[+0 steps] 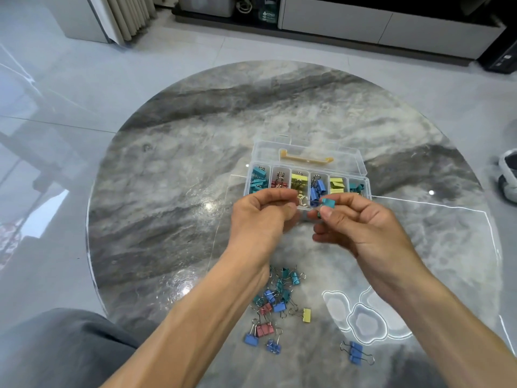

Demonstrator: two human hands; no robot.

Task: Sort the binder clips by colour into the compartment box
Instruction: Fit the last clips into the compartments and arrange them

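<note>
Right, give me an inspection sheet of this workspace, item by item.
Surface: round marbled grey table, glossy with glare spots.
Job's things: clear compartment box with its lid open; compartments hold teal, red, yellow and blue clips. A loose pile of clips lies near the front edge, with a blue pair lying apart to the right.
Clutter: nothing seen.
Hands: right hand pinches a teal clip; left hand has its fingers curled over the box's near edge, and what it holds is hidden.
Cables: nothing seen.
Surroundings: tiled floor, low cabinet, curtain.
</note>
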